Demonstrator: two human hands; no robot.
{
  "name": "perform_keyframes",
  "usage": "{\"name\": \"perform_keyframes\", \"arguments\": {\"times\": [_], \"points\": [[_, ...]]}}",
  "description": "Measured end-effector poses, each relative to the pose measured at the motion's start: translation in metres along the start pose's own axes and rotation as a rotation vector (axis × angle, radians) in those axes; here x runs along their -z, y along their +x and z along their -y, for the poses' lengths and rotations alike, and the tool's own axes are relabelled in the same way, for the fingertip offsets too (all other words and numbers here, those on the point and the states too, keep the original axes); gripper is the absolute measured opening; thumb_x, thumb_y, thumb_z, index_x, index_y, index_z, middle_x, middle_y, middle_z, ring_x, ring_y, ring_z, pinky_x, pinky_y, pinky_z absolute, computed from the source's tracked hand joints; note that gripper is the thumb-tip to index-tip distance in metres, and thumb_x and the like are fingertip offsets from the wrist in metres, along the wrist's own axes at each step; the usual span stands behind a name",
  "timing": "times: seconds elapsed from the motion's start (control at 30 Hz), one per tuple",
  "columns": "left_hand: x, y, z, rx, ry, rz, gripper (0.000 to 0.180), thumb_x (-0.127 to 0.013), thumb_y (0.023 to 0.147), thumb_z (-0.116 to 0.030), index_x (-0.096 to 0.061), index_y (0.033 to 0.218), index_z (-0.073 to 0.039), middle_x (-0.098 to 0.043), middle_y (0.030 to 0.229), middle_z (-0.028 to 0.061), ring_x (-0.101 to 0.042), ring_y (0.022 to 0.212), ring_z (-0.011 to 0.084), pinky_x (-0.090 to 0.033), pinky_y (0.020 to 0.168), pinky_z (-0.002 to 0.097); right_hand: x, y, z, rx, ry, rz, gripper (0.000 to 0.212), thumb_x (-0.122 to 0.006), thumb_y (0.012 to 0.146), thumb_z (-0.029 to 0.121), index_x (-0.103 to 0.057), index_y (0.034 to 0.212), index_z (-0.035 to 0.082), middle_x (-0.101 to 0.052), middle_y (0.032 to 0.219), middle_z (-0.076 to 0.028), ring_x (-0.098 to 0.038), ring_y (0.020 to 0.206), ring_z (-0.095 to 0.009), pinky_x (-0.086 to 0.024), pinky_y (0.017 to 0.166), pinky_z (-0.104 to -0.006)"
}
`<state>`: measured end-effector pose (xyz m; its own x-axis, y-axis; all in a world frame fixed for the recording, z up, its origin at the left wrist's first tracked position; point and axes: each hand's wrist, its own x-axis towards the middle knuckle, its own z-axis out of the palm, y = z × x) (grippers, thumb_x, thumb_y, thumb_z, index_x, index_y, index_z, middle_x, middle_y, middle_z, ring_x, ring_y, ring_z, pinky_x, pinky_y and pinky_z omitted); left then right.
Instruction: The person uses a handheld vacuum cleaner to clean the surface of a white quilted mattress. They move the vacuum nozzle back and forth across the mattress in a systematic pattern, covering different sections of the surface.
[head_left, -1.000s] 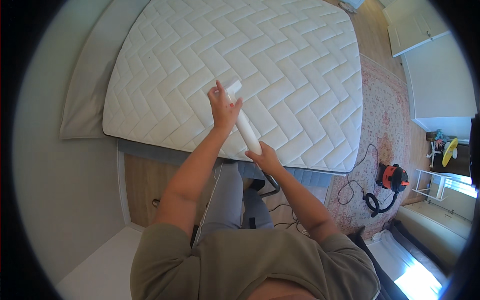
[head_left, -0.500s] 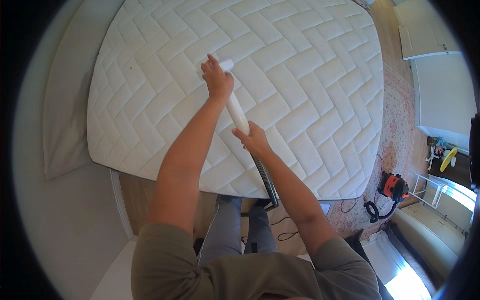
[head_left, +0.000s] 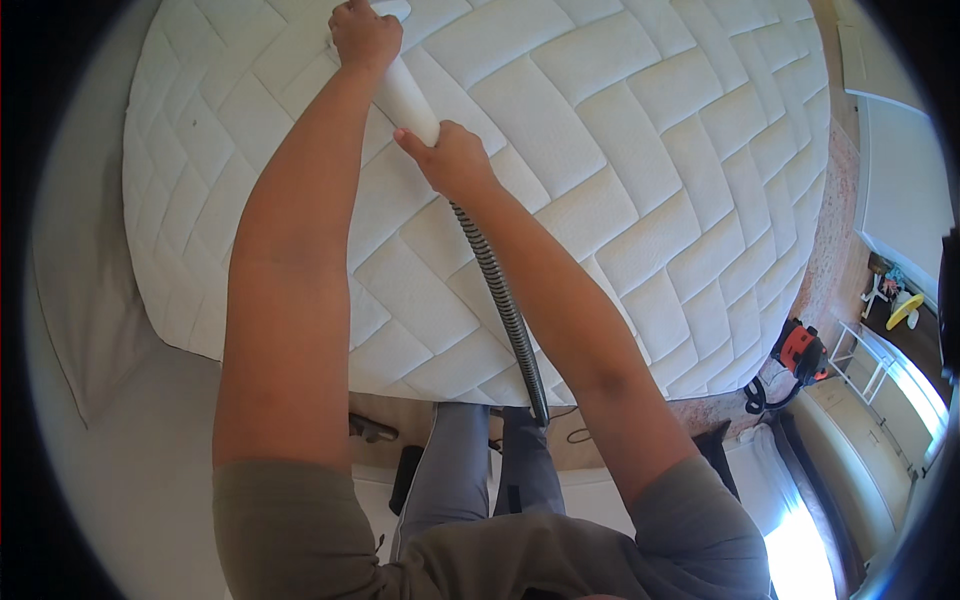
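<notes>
A white quilted mattress [head_left: 590, 200] with a herringbone pattern spreads out before me. Over it I hold a white vacuum cleaner wand [head_left: 408, 100], tilted with its far end up and to the left. My left hand [head_left: 366, 38] is closed around the far end, beside a pale nozzle [head_left: 392, 9] that it partly hides. Lower down, my right hand [head_left: 455, 163] grips the near end, thumb pointing left. From below that hand a dark ribbed hose [head_left: 497, 285] runs over the mattress edge toward my legs. The nozzle's underside is hidden.
A red and black canister vacuum [head_left: 802, 350] stands on the floor at the right, near a white metal frame [head_left: 862, 358]. A beige padded panel [head_left: 80, 240] borders the mattress at the left. A dark sandal [head_left: 373, 429] and a cord [head_left: 578, 435] lie by my legs.
Both hands have moved up and left in the picture with the wand. My view has shifted closer over the mattress, and more of the hose shows across it.
</notes>
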<state>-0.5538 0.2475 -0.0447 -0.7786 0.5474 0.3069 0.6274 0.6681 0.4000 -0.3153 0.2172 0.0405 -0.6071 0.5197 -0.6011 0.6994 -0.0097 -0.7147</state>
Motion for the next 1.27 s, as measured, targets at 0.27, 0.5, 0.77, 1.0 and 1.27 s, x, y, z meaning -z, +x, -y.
{"name": "perform_keyframes", "arguments": {"times": [0.27,0.5,0.77,1.0,1.27], "points": [[-0.015,-0.011,-0.008,0.023,0.047,0.074,0.081,-0.062,0.088,-0.021,-0.025,0.153,0.008,-0.047,0.136,0.0271,-0.049,0.125,0.0419,-0.043,0.107,0.0461,0.005,0.003,-0.021,-0.015,0.014,0.001,0.065,-0.069,0.088,0.055,-0.064,0.103,-0.008,-0.071,0.089,-0.023,-0.071,0.083,-0.036,-0.055,0.074,-0.0441],[0.018,-0.028,-0.056,0.165,0.03,0.221,0.079,-0.06,0.093,-0.023,-0.021,0.155,0.006,-0.044,0.143,0.0233,-0.049,0.129,0.0371,-0.045,0.106,0.0443,0.025,-0.014,-0.025,-0.045,-0.019,0.018,0.061,-0.07,0.088,0.053,-0.063,0.105,-0.006,-0.071,0.096,-0.025,-0.07,0.09,-0.038,-0.054,0.077,-0.0451],[0.027,-0.054,-0.068,0.172,0.02,0.223,0.077,-0.059,0.094,-0.019,-0.02,0.156,0.005,-0.042,0.145,0.0228,-0.05,0.127,0.0375,-0.044,0.106,0.0451,0.034,-0.04,-0.035,-0.091,-0.026,0.066,0.055,-0.07,0.09,0.047,-0.062,0.109,-0.004,-0.071,0.104,-0.023,-0.07,0.097,-0.038,-0.055,0.081,-0.0454],[0.031,-0.076,-0.078,0.165,-0.041,0.225,0.076,-0.058,0.095,-0.018,-0.019,0.155,0.006,-0.04,0.144,0.023,-0.049,0.126,0.0373,-0.043,0.107,0.0443,0.035,-0.052,-0.048,-0.115,0.0,0.09,0.055,-0.07,0.091,0.048,-0.062,0.109,-0.004,-0.071,0.103,-0.023,-0.07,0.098,-0.039,-0.055,0.082,-0.0465],[0.03,-0.086,-0.077,0.135,0.002,0.238,0.079,-0.059,0.094,-0.018,-0.017,0.156,0.007,-0.04,0.144,0.0224,-0.045,0.13,0.0375,-0.042,0.108,0.0445,0.029,-0.06,-0.06,-0.126,0.023,0.095,0.06,-0.07,0.09,0.05,-0.059,0.115,-0.003,-0.07,0.109,-0.024,-0.069,0.102,-0.038,-0.055,0.086,-0.0468]]}}
